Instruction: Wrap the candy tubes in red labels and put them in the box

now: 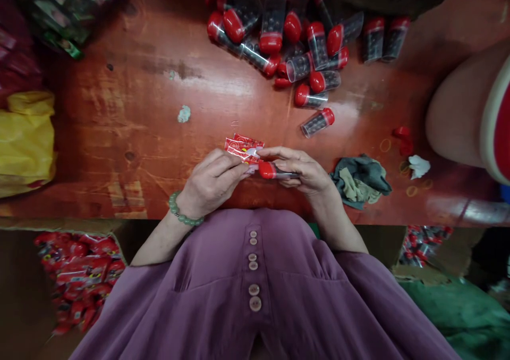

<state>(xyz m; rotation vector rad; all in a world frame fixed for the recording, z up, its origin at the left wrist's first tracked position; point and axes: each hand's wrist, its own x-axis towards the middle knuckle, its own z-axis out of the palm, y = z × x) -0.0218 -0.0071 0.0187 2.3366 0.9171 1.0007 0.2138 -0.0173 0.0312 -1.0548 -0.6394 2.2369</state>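
My left hand [213, 182], with a green bead bracelet [185, 219] on its wrist, pinches red printed wrappers [241, 146] near the table's front edge. Two of them seem to overlap. My right hand [305, 171] has its fingers closed round a clear tube with a red cap [268, 170], which lies on its side and points the cap toward my left hand. The index finger of that hand reaches to the wrappers' right end. Most of the tube's body is hidden behind the fingers.
Several red-capped tubes with dark balls [317, 122] lie heaped at the back. Right of my hands are a crumpled grey-green cloth [360, 182], rubber bands [411, 191] and a large pale bucket [454, 110]. A yellow bag [26, 147] stands left; below it, a box holds red packets [82, 264].
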